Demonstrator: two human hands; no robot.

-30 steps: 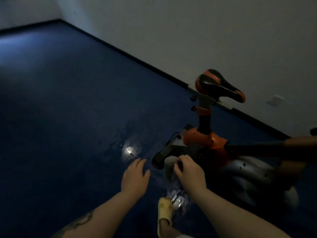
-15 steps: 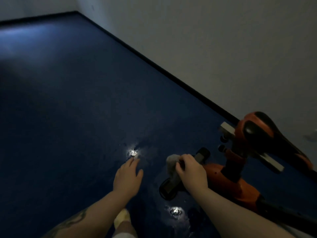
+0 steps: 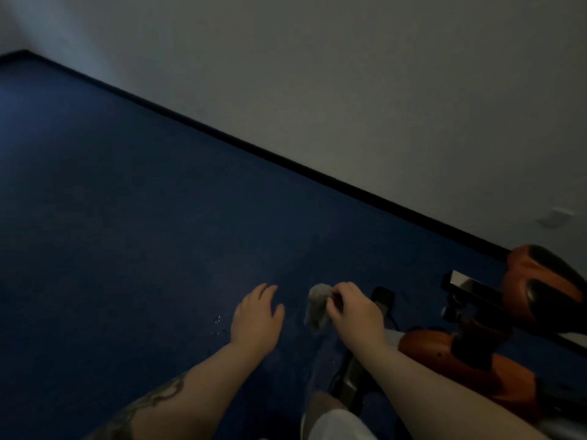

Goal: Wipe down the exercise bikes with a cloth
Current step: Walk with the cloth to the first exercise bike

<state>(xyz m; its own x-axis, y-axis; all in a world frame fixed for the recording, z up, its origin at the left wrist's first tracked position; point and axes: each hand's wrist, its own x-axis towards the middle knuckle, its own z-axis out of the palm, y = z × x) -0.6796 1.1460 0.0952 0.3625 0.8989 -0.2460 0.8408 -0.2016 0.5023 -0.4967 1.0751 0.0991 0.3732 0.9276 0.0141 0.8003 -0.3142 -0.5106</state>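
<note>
An orange and black exercise bike [image 3: 444,347] stands at the lower right, its saddle [image 3: 546,287] near the right edge. My right hand [image 3: 355,312] is shut on a small grey cloth [image 3: 317,308] beside the bike's black floor bar [image 3: 382,296], which my arm partly hides. My left hand [image 3: 257,319] hovers to the left of the cloth, fingers apart, holding nothing, over the dark blue floor [image 3: 143,233].
A pale wall [image 3: 349,74] with a black skirting strip [image 3: 286,160] runs diagonally behind the bike. A wall socket [image 3: 556,217] sits low on the wall at right. My knee in pale fabric [image 3: 333,420] shows at the bottom edge. The room is dim.
The view has swung left and up, so the bike slid toward the lower right. My right hand stays on the cloth at the floor bar; my left hand keeps hovering.
</note>
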